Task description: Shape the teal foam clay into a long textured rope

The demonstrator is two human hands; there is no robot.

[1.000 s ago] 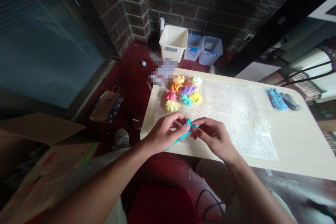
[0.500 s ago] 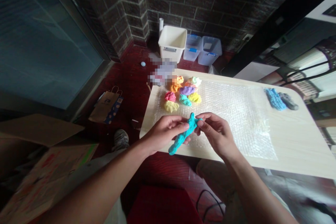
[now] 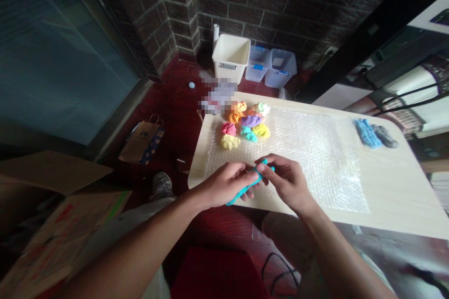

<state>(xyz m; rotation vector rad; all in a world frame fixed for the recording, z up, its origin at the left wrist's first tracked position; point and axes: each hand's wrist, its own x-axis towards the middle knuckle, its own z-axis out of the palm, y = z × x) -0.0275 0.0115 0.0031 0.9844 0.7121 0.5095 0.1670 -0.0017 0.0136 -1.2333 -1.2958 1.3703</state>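
Note:
A long teal strip of clay (image 3: 245,188) runs between both my hands over the near edge of the pale wooden table (image 3: 396,187). My left hand (image 3: 226,182) is closed round its lower part. My right hand (image 3: 286,180) pinches its upper end (image 3: 264,164). Beyond the hands, several clay lumps (image 3: 247,124) in yellow, pink, teal, purple and orange lie on a sheet of bubble wrap (image 3: 308,154).
A blue clay roll (image 3: 366,131) and a grey one (image 3: 385,135) lie at the table's far right. On the red floor stand a white basket (image 3: 230,57), two clear bins (image 3: 271,64), a paper bag (image 3: 142,141) and cardboard (image 3: 52,196). My shoe (image 3: 162,185) shows below the table.
Half a second ago the teal strip was lifted and showed thick between the hands. Now both hands have closed in on it and lowered it toward the table edge.

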